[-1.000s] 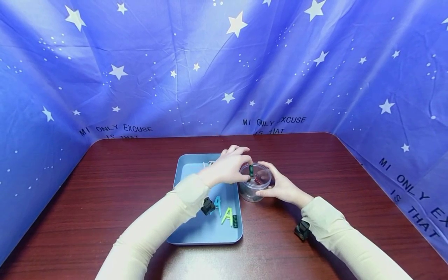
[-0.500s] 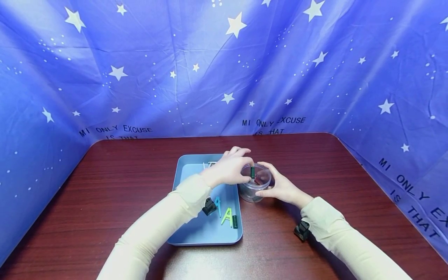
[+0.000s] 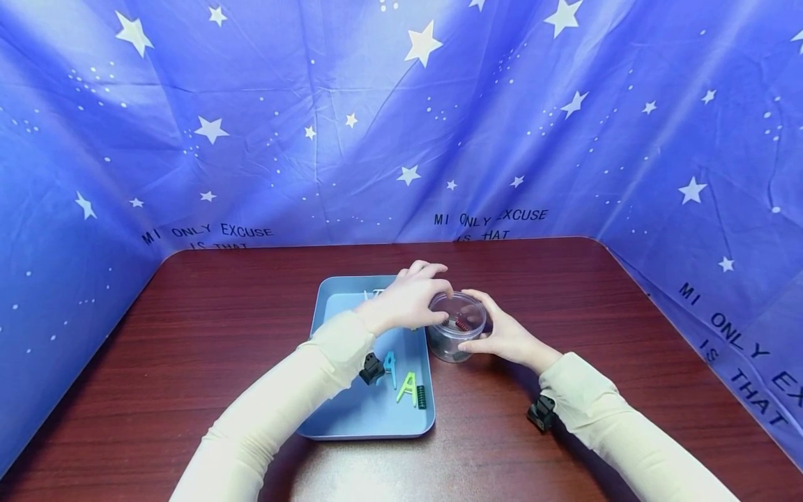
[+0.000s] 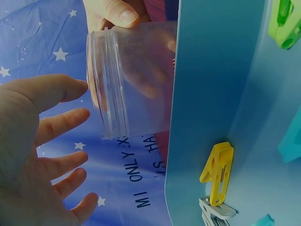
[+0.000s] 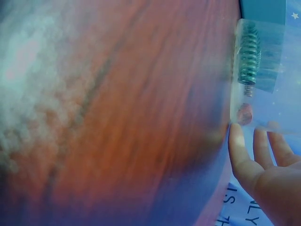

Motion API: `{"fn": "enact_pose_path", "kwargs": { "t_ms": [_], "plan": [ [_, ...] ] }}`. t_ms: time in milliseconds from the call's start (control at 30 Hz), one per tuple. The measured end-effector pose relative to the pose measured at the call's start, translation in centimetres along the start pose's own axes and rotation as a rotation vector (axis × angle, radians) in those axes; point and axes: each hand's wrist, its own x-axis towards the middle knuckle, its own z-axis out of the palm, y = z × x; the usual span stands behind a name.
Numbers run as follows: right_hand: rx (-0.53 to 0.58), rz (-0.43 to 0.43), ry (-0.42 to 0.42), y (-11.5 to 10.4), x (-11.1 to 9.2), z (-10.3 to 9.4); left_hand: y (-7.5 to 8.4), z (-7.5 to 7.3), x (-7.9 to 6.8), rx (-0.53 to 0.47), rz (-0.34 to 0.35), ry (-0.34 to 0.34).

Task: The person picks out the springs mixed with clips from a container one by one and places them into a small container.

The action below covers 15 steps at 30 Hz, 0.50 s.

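Observation:
A clear plastic jar [image 3: 453, 347] without a lid stands on the table against the blue tray's right side. My right hand [image 3: 507, 340] grips it from the right, thumb and fingers around its wall. My left hand [image 3: 408, 300] hovers over the tray's right edge, fingertips at the jar's mouth; in the left wrist view its fingers [image 4: 63, 126] are spread, with nothing between them. Inside the jar lies a red spring [image 3: 462, 323]. Through its wall, the right wrist view shows a green spring [image 5: 249, 56] near the bottom.
On the blue tray [image 3: 357, 415] lie a blue clothespin [image 3: 390, 364], a lime-green clothespin [image 3: 407, 388] and a dark green spring [image 3: 422, 397]. A yellow clothespin [image 4: 219, 172] and a white one [image 4: 216, 211] lie further back. A star-printed curtain [image 3: 351, 160] surrounds the table.
The green spring that my left hand held upright at the jar's mouth has left its fingers and dropped inside. The right hand and the jar stay in place.

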Motion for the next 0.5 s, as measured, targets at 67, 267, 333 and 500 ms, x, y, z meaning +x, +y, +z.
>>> {"fn": "enact_pose_path", "kwargs": {
  "t_ms": [67, 267, 333, 500],
  "plan": [
    [0.004, 0.0, -0.001, -0.04, 0.0, 0.01, -0.09, -0.05, -0.08, -0.004, 0.002, 0.004],
    [0.011, -0.001, -0.002, -0.16, -0.05, -0.04, -0.4, -0.32, -0.35, -0.011, 0.004, 0.014],
    [0.012, -0.001, -0.004, -0.16, -0.05, -0.05, -0.46, -0.43, -0.46, -0.014, 0.007, 0.019],
    [0.007, -0.001, -0.006, -0.1, -0.02, -0.03, -0.54, -0.79, -0.79, -0.013, 0.013, 0.016]
  ]
}}
